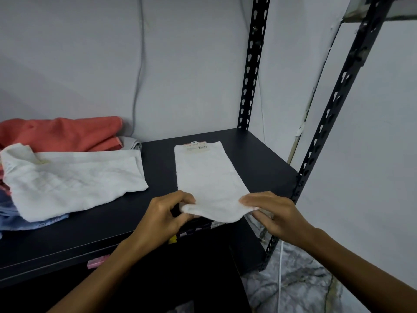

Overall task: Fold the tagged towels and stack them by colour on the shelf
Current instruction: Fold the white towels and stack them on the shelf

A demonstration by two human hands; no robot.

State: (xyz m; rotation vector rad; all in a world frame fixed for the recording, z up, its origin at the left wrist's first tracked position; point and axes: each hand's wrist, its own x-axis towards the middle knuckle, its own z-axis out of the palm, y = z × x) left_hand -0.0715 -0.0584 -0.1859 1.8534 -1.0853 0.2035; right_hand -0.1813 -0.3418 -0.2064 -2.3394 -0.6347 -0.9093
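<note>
Black shelf [101,233]: unsorted towel heap [67,177] far left. I note left hand [164,215], right hand [273,215] each pinching near corner of white tagged towel [209,177] lying mid-shelf. Advise lifting corners evenly, meeting far tagged edge squarely.

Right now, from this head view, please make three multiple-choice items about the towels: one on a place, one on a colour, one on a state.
1. Where is the paper tag of the held white towel?
A. at the far end
B. at the near end
C. under the pile

2. What colour is the towel at the back of the pile on the left?
A. green
B. coral red
C. black

3. How is the near end of the held towel?
A. flat on the shelf
B. lifted, held by both hands
C. hanging over the edge, untouched

Answers:
1 A, the tag sits at the end by the wall.
2 B, the coral red towel lies behind the loose white towel.
3 B, the left hand and right hand pinch its corners.
</note>
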